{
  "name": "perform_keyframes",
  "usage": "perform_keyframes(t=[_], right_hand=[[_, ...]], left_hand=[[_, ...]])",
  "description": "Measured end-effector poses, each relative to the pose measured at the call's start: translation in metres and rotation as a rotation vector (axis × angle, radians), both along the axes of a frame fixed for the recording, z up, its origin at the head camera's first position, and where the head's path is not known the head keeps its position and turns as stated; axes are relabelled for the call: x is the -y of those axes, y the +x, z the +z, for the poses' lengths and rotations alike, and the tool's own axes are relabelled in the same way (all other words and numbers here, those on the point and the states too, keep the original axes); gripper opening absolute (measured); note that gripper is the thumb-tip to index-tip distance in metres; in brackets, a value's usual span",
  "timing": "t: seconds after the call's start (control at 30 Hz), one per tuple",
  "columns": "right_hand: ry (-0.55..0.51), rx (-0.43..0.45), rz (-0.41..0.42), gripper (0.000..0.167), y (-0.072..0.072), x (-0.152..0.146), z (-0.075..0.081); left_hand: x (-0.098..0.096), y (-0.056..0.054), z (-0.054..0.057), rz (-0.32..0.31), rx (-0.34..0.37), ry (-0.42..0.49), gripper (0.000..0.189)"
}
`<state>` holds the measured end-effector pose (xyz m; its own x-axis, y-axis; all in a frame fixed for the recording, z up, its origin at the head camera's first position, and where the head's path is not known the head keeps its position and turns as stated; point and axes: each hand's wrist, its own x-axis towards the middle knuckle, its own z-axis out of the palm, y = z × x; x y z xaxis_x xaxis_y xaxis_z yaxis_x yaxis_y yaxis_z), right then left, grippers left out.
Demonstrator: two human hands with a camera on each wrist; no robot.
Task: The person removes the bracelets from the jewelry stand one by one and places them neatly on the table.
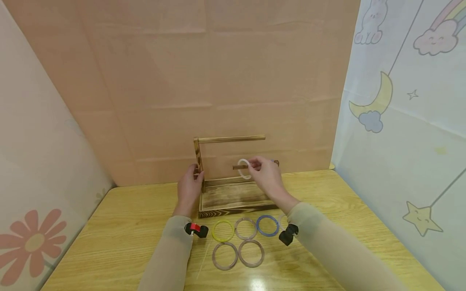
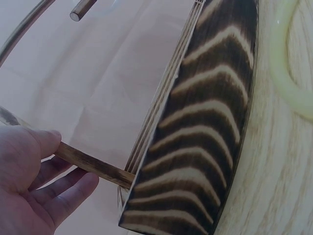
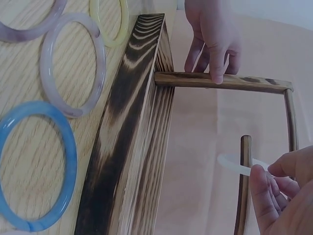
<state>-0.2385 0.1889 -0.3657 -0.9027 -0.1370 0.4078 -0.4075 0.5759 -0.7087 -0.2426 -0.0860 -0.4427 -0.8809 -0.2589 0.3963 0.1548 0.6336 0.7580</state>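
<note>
My left hand [image 1: 189,188] pinches the left upright post [image 1: 198,153] of a dark-grained wooden stand, thumb on one side and fingers on the other. With thumb and fingertips my right hand [image 1: 268,176] holds a white bangle [image 3: 229,163]. That bangle encircles the lower rod [image 3: 242,200] near its free end, and the rod's tip sticks out through it. Above runs the upper rod [image 1: 233,139], bare along its length. A small patch of blue [image 1: 272,161] shows just behind the right hand, mostly hidden.
In front of the stand's base [image 1: 229,197] lie a yellow bangle [image 1: 213,231], a blue bangle [image 1: 267,235] and several pale purple ones [image 1: 263,254]. Another pale bangle [image 1: 281,221] is partly covered by the right wrist. Fabric walls enclose the wooden table [image 1: 145,242].
</note>
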Motion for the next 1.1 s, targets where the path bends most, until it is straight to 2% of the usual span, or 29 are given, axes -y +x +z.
perform_keyframes(t=[0.1, 0.6, 1.0, 1.1], right_hand=[[0.005, -0.003, 0.008, 0.020, 0.001, -0.002, -0.002], [-0.007, -0.013, 0.061, 0.017, 0.014, -0.010, -0.001], [-0.004, -0.015, 0.097, 0.018, 0.023, -0.006, -0.003], [-0.007, -0.021, 0.104, 0.018, 0.024, -0.006, -0.002]], left_hand=[[-0.005, 0.000, -0.003, 0.000, -0.002, 0.007, 0.042], [-0.022, 0.017, -0.006, 0.031, -0.017, 0.015, 0.039], [-0.022, 0.026, -0.009, 0.052, -0.014, 0.017, 0.039], [-0.022, 0.025, -0.009, 0.050, -0.015, 0.019, 0.039]])
